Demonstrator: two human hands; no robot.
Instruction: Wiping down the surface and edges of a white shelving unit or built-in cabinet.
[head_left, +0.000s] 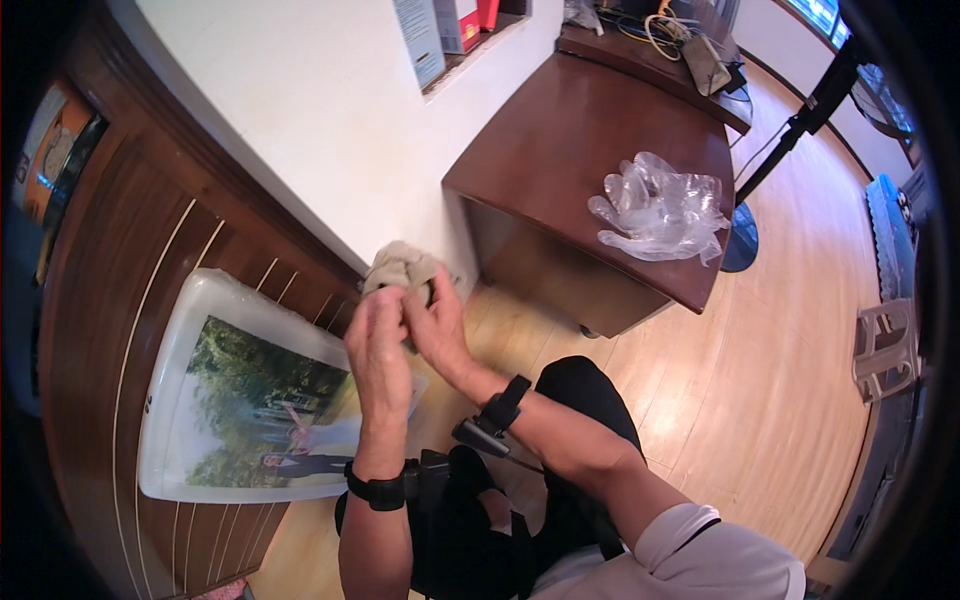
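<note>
A crumpled grey-beige cloth (403, 262) is bunched at the fingertips of both hands, close to the lower corner of the white wall. My left hand (380, 346) grips its near side with bent fingers. Close against it, my right hand (439, 321) pinches the cloth, the index finger stretched along its right side. The hands meet or nearly meet at the thumbs, and they hide the cloth's lower part. A black strap with a small device (377, 487) circles the left wrist, and a similar strap (506, 405) the right.
Left, a white-framed photograph (247, 397) leans against a dark wooden door (150, 247). A brown cabinet (555, 142) carries clear plastic gloves (664, 210); cables and a power strip (705, 64) lie behind. Boxes (457, 26) fill a wall niche. A black stand (780, 150) rises at right.
</note>
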